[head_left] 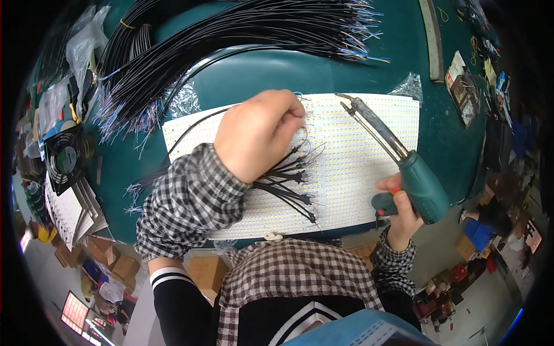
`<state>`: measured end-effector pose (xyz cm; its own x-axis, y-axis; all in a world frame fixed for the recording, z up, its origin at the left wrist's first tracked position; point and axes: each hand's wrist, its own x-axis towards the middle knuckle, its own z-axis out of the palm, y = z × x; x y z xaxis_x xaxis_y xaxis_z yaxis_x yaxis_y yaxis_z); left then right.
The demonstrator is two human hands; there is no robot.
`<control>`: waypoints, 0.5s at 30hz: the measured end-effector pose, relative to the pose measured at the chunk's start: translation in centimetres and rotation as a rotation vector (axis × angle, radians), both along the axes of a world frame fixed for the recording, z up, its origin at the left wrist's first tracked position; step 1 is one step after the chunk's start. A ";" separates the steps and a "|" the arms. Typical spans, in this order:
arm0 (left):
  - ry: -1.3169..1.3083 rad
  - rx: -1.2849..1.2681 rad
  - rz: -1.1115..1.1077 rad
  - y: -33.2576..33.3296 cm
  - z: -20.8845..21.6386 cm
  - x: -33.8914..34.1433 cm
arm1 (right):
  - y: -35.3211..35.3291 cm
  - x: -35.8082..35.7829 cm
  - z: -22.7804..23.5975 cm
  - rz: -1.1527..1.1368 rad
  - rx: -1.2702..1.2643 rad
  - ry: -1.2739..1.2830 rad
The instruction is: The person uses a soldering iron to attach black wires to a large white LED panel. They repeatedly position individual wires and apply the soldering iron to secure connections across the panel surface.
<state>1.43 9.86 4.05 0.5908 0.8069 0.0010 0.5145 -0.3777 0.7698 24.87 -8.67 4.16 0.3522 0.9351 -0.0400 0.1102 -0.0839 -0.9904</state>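
Observation:
My left hand [259,135] is closed over a white LED panel [369,173], its fingers pinching the end of a black cable [199,122] near the panel's middle line. Fine wires show beside the fingertips; their exact ends are hidden. Around the pistol grip of a green soldering gun [424,184], my right hand [403,216] is closed, with a finger at the red trigger. The gun's metal tip points up and left, over the panel's upper part. Several black cables [283,193] with thin stripped wires lie across the panel below my left hand.
A large bundle of black cables [242,37] with coloured wire ends lies across the back of the green table [254,78]. At the left stand a small black fan [64,158] and a stack of white sheets [75,210]. A dark, stained box [463,95] lies at the right.

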 end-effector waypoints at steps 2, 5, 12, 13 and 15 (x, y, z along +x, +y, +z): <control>0.004 0.057 0.031 0.4 0.3 -0.1 | -0.4 -0.2 0.1 -0.059 -0.018 0.051; 0.041 0.041 -0.021 0.6 0.2 0.3 | -0.8 -0.6 0.0 -0.102 -0.012 0.105; -0.055 -0.007 0.054 0.1 -1.2 1.0 | -1.0 -0.4 -0.5 -0.074 0.002 0.123; -0.073 -0.019 0.058 0.0 -1.3 1.0 | -1.1 -0.5 -0.5 -0.085 -0.012 0.129; -0.109 -0.041 0.065 -0.2 -1.5 1.2 | -1.1 -0.8 -0.4 -0.108 -0.040 0.142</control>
<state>2.67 9.65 2.55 0.5353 0.8442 0.0283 0.4491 -0.3129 0.8369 24.08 -9.78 3.73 0.4389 0.8886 -0.1329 -0.0419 -0.1275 -0.9910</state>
